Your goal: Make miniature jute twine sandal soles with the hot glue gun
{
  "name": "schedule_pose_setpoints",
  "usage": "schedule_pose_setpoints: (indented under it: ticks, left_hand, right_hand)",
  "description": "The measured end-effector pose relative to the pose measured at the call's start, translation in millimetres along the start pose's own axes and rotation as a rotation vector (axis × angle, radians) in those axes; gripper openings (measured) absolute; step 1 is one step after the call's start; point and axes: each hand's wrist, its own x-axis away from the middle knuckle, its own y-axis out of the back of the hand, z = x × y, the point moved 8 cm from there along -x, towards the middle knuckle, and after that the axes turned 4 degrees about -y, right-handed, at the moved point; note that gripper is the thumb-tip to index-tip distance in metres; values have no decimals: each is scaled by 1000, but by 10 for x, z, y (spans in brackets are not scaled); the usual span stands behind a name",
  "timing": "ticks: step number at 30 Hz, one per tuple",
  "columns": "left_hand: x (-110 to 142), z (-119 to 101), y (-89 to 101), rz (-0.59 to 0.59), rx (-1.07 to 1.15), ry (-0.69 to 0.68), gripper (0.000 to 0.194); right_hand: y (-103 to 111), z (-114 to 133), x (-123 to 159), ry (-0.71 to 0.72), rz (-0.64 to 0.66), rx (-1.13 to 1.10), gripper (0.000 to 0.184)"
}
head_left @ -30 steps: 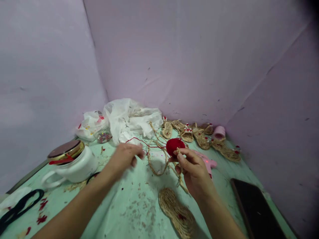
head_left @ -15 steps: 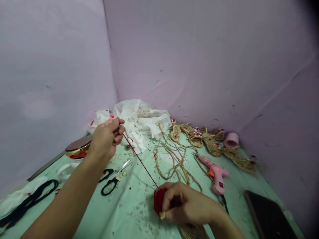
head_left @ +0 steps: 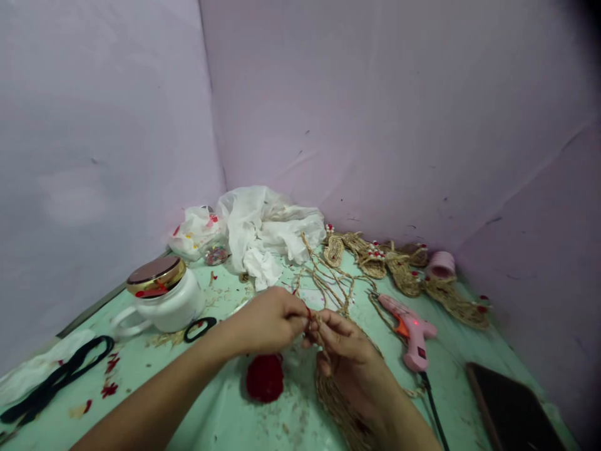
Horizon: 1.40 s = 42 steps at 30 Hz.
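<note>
My left hand [head_left: 270, 319] and my right hand [head_left: 345, 347] meet over the green table [head_left: 141, 369], fingertips pinched together on a thin red thread [head_left: 307, 311] and a strand of jute cord [head_left: 323, 322]. A ball of red thread [head_left: 265, 378] lies on the table just below my left hand. Under my right wrist lies a woven jute sole [head_left: 342, 410], partly hidden by the hand. Loose jute cord [head_left: 335, 285] is tangled on the table beyond my hands.
A pink glue gun [head_left: 408, 329] lies right of my hands, a dark phone [head_left: 509, 410] at the front right. A white gold-lidded jar [head_left: 162, 294], scissors handles [head_left: 200, 327], black straps [head_left: 56, 379], crumpled plastic bags [head_left: 263, 225], small jute sandals [head_left: 404, 269] and a pink spool [head_left: 440, 264] ring the table.
My left hand came down from the raised, stretched thread to meet my right hand. The red ball left my right hand and now lies on the table.
</note>
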Motion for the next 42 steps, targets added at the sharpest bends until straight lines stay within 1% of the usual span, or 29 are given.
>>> schedule_pose_setpoints:
  ticks: [1, 3, 5, 7, 10, 11, 14, 18, 21, 25, 27, 30, 31, 32, 33, 35, 36, 37, 39, 42]
  left_hand:
    - [-3, 6, -97, 6, -55, 9, 21]
    - [6, 33, -202, -37, -196, 42, 22]
    - [21, 57, -257, -53, -314, 61, 20]
    - [27, 87, -260, -51, -375, 71, 18]
    - [29, 139, -137, -77, -409, 103, 17]
    - [30, 160, -90, -69, -430, 122, 17]
    - [46, 230, 22, 11, -503, 187, 16]
    - [92, 330, 114, 120, -574, 259, 13]
    - [123, 419, 209, 144, -673, 312, 13]
    - [105, 459, 398, 61, -791, 361, 19]
    - [59, 403, 457, 1, -798, 348, 25]
    - [-23, 256, 491, -152, -746, 305, 25]
    - [-56, 212, 459, -185, -720, 277, 24]
    - [-96, 178, 391, -186, -695, 236, 23]
    - [-145, 154, 278, -142, -675, 176, 23]
    - [-231, 136, -14, 17, -650, 32, 24]
    - [-256, 147, -131, 74, -662, -18, 24]
    - [-275, 177, -214, 108, -667, -40, 23]
    - [-299, 244, -320, 147, -672, -65, 23]
    - [-310, 319, -403, 185, -645, -101, 25]
  right_hand:
    - [35, -14, -17, -28, -18, -29, 17]
    - [92, -12, -43, -53, -48, -60, 20]
    - [158, 54, -50, -25, -92, -120, 22]
    - [225, 156, -32, 8, -124, -191, 23]
    - [328, 347, 26, 60, -156, -234, 22]
    - [369, 411, 47, 83, -174, -231, 21]
    - [461, 542, 88, 140, -214, -211, 23]
    - [477, 548, 72, 162, -214, -149, 23]
    - [462, 526, 56, 188, -208, -111, 22]
    - [427, 533, 51, 240, -156, -116, 22]
    - [395, 519, 41, 237, -112, -118, 22]
    - [385, 504, 32, 231, -101, -129, 20]
    - [395, 511, 35, 237, -114, -131, 20]
    - [408, 524, 40, 245, -132, -129, 19]
    - [423, 539, 45, 251, -150, -124, 19]
    - [447, 566, 51, 253, -179, -108, 18]
    - [457, 573, 50, 249, -190, -97, 18]
    - [467, 574, 47, 241, -200, -89, 18]
    - [484, 558, 32, 222, -218, -74, 18]
    - [504, 500, -1, 191, -247, -47, 20]
